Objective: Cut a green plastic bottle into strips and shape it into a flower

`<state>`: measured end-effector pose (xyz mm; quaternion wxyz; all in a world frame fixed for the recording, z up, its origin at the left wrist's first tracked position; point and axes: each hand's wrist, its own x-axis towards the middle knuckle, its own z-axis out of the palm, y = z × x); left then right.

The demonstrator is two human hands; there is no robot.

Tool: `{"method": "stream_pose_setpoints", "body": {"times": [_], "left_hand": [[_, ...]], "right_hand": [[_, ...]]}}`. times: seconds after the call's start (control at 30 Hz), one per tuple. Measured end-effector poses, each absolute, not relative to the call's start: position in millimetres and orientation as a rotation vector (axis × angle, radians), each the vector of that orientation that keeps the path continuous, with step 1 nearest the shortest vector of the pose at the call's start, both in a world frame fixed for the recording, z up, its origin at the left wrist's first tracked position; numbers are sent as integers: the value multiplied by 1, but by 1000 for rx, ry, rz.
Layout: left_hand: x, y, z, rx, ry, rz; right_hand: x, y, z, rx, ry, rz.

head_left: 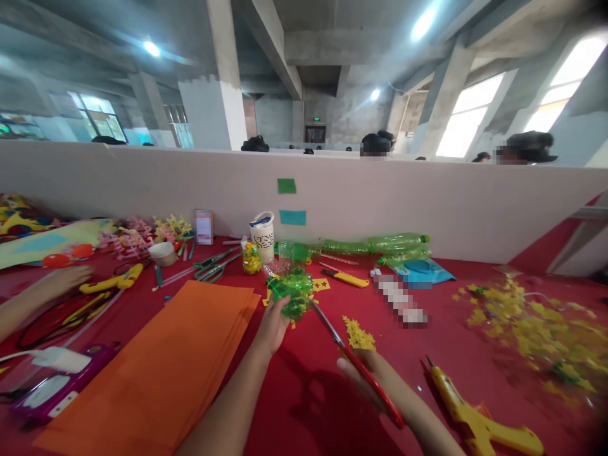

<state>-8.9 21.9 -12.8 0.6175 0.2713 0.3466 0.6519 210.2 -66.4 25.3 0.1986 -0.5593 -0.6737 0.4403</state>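
Note:
My left hand (pixel 272 328) is closed around a cut green plastic bottle (pixel 291 299), held above the middle of the table. In my right hand (pixel 373 372) is a pair of scissors (pixel 338 341) with red handles. The blades slant up and to the left, with their tips at the bottle's right side; whether they touch it I cannot tell. Just beyond my right hand lies a pile of yellow paper stars (pixel 357 333). Yellow card scraps with red stars (pixel 322 285) lie behind the bottle.
Orange sheets (pixel 156 367) lie at left, beside a purple power strip (pixel 52 386). Another person's hand (pixel 71 278) reaches in there. Glue guns (pixel 475 411) rest at both sides. Green bottles (pixel 370 246), a yellow cutter (pixel 349 278) and dark-handled scissors (pixel 213 266) lie before the white partition (pixel 356 196).

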Motion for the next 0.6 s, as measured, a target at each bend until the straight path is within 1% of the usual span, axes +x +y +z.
{"method": "stream_pose_setpoints", "body": {"times": [0.13,0.33,0.6], "left_hand": [[-9,22,-13,577,777,1494],[-15,25,-15,492,729,1453],[-14,20,-7,450,577,1421]], "right_hand": [[214,-68,26,-1555,-2024,1197],[211,-67,26,-1643,-2068,1158],[210,-64,22,-1638,-2055,1155]]}}
